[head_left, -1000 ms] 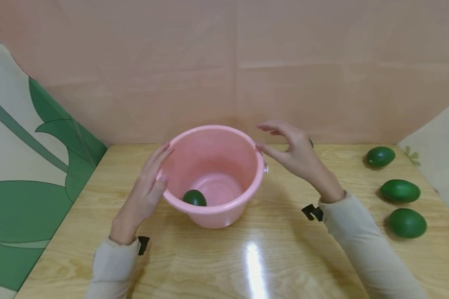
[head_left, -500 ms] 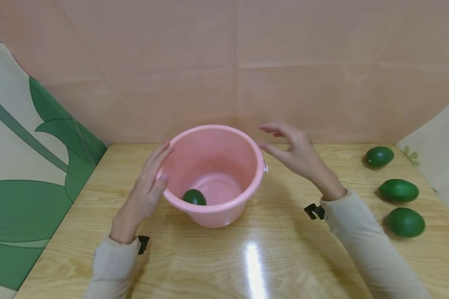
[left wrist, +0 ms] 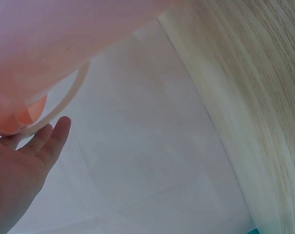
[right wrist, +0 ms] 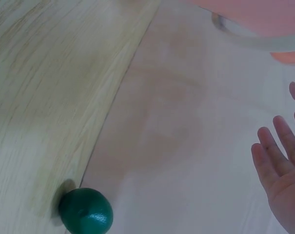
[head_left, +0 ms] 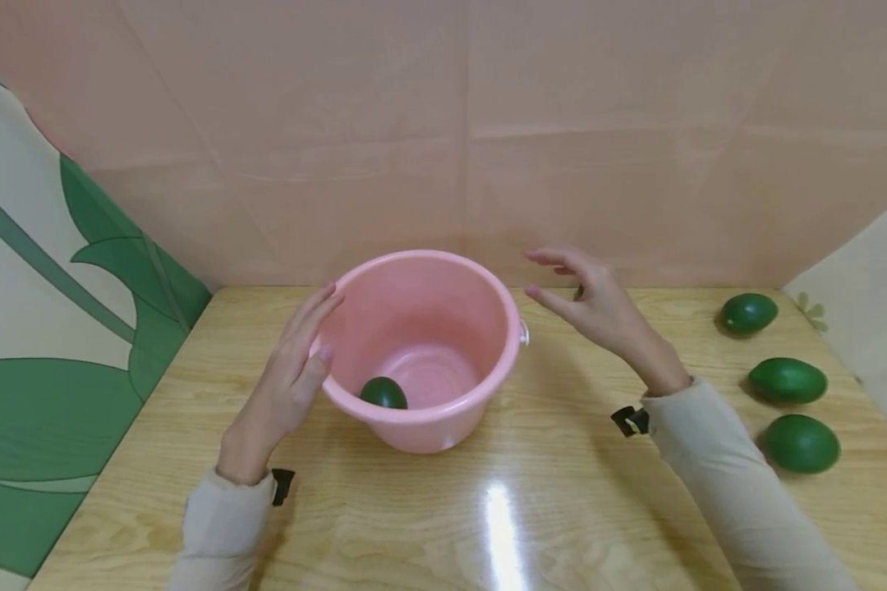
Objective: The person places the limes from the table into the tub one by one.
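A pink bucket stands upright on the table, its mouth tipped toward my view. One smooth dark green oval fruit lies inside at the lower left. My left hand rests against the bucket's left rim with fingers nearly straight. In the left wrist view, its fingertips are beside the pale bucket handle. To the right of the bucket, my right hand hovers apart from the rim, thumb and fingers spread, holding nothing. A small dark patch shows behind it, too little to identify.
Several more green oval fruits lie along the table's right side. The right wrist view shows a green fruit near the table's back edge. A pink backdrop rises behind the table, with a leaf-patterned cloth at left.
My right hand has come off the bucket's right rim and moved slightly right, leaving a gap. The left hand, the bucket and the fruit inside look unmoved.
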A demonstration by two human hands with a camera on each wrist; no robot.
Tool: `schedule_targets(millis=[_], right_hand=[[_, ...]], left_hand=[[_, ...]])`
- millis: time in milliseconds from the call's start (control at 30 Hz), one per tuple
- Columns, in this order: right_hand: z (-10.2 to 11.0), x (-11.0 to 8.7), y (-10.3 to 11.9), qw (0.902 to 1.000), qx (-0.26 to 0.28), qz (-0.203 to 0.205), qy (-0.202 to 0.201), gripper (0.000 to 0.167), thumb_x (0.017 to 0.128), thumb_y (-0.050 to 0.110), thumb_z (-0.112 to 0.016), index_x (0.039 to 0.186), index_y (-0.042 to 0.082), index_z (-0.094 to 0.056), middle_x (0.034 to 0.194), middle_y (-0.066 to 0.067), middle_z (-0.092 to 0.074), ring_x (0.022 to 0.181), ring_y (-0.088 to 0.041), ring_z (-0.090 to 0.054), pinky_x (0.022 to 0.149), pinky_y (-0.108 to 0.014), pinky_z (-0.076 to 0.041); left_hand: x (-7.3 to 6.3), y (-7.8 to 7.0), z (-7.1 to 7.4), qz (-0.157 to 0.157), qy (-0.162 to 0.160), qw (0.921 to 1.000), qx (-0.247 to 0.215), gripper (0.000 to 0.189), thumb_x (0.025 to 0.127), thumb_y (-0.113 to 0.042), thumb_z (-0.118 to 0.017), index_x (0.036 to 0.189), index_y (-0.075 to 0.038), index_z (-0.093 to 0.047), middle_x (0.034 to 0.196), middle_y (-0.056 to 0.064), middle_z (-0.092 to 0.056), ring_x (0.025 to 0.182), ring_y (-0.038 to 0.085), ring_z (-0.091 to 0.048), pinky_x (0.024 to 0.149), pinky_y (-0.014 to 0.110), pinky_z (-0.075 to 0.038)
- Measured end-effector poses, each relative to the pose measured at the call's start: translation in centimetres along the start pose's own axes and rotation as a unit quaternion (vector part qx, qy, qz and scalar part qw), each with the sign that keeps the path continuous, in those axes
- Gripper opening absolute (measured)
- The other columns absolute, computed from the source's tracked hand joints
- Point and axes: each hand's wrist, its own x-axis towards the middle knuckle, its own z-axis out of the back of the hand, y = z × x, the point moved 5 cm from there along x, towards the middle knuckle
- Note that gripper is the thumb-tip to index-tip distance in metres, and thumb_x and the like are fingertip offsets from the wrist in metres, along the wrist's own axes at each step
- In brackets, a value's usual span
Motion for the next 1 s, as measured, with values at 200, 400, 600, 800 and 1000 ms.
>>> schedule_targets(millis=[200,400,600,800,1000], right_hand=[[0.1,-0.2,-0.6,0.9999,-0.001,-0.015,0.007,0.044,0.084,0.003,-0.075,0.126,0.003,-0.065,0.127,-0.014,-0.067,0.118,-0.028,-0.061,0.1,-0.031,-0.049],[0.1,-0.5,-2.0,0.9989,-0.009,-0.043,0.017,0.044,0.085,0.005,-0.074,0.128,0.003,-0.063,0.13,-0.017,-0.064,0.119,-0.034,-0.06,0.099,-0.051,-0.049],[0.1,-0.8,-2.9,0.9975,-0.007,-0.066,0.026,0.045,0.087,0.008,-0.073,0.13,0.002,-0.061,0.133,-0.019,-0.062,0.12,-0.041,-0.058,0.1,-0.058,-0.047],[0.2,-1.0,-3.6,0.9963,-0.006,-0.079,0.032,0.046,0.088,0.01,-0.073,0.131,0.0,-0.06,0.134,-0.021,-0.061,0.122,-0.042,-0.056,0.101,-0.06,-0.046],[0.2,-1.2,-4.2,0.9953,-0.013,-0.089,0.037,0.046,0.089,0.013,-0.073,0.132,0.001,-0.06,0.134,-0.022,-0.061,0.121,-0.043,-0.057,0.101,-0.061,-0.045]], left_hand=[[0.0,0.0,0.0,-0.001,0.001,1.0,-0.004,0.057,0.098,-0.02,-0.039,0.155,-0.015,-0.035,0.165,0.004,-0.023,0.152,0.031,-0.021,0.111,0.07,-0.03],[-0.1,-0.1,-0.1,-0.001,-0.002,1.0,-0.007,0.057,0.098,-0.019,-0.04,0.154,-0.014,-0.036,0.165,0.004,-0.023,0.152,0.031,-0.021,0.112,0.07,-0.028],[-0.1,-0.2,-0.1,-0.001,-0.002,0.9999,-0.011,0.057,0.098,-0.019,-0.04,0.154,-0.014,-0.036,0.165,0.003,-0.023,0.152,0.03,-0.021,0.112,0.071,-0.027],[-0.1,-0.2,0.0,-0.003,-0.003,0.9999,-0.01,0.056,0.098,-0.02,-0.039,0.154,-0.014,-0.036,0.165,0.004,-0.023,0.152,0.031,-0.021,0.112,0.07,-0.028],[-0.2,-0.3,0.1,-0.006,-0.004,0.9999,-0.009,0.057,0.098,-0.019,-0.039,0.154,-0.013,-0.036,0.165,0.005,-0.023,0.151,0.031,-0.022,0.112,0.07,-0.029]])
